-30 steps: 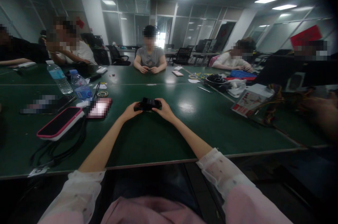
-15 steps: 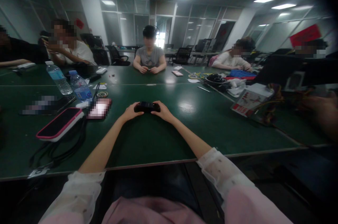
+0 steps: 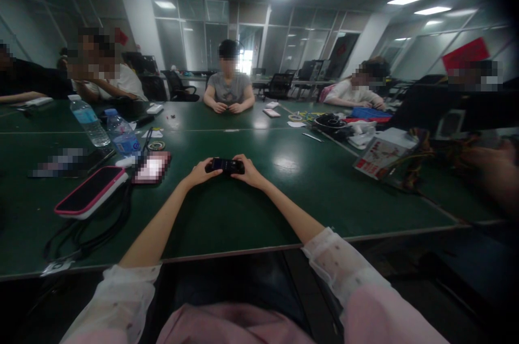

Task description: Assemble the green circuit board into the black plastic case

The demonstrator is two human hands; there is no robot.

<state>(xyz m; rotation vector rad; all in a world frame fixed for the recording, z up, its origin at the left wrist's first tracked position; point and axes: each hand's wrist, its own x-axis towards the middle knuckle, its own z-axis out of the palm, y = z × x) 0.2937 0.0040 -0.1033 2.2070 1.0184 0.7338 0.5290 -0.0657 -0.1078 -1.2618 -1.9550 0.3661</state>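
Note:
Both of my hands hold a small black handheld device (image 3: 224, 164) between them at the middle of the green table (image 3: 239, 214). Its upper face is turned toward me, with what looks like a small dark screen on its left part and small markings on its right; its exact kind I cannot make out. My left hand (image 3: 201, 172) grips the left end, thumb along the near edge. The right end is held by my right hand (image 3: 249, 171), its thumb also on the near side. The fingers behind the device are partly hidden.
To the left lie a pink-edged device (image 3: 91, 191), black cables (image 3: 107, 230) and a phone (image 3: 152, 166). Two water bottles (image 3: 124, 133) (image 3: 90, 121) stand behind. A metal box with wires (image 3: 385, 153) sits at right. Across the table sits a person (image 3: 229, 84); others sit at both sides.
The black device has tilted so more of its upper face and the screen shows. My hands have otherwise stayed in place.

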